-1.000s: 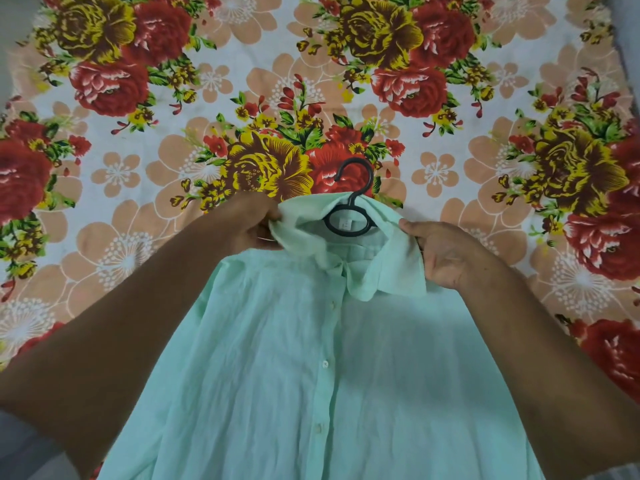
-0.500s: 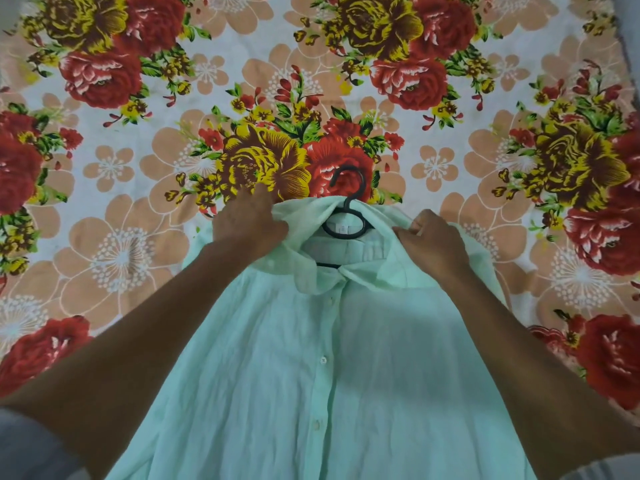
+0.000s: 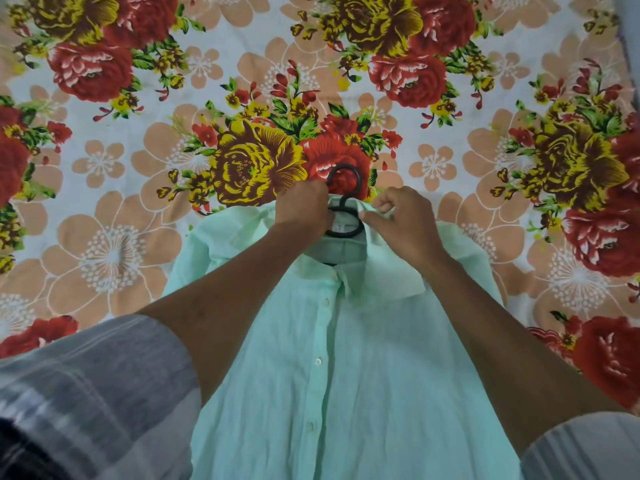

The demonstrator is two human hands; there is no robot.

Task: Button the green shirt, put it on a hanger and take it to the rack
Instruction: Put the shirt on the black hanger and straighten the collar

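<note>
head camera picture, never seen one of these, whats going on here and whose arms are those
There is no machine here. The camera sits on a person's head and looks down, so the two arms are that person's own. A pale green shirt lies front up on a flowered bedsheet, its front buttoned. A black hanger is inside it, with the hook poking out past the collar. The left hand is closed at the collar right beside the hook; the right hand pinches the collar's edge on the other side. The grey striped cloth at the bottom corners is the person's sleeves.
</note>
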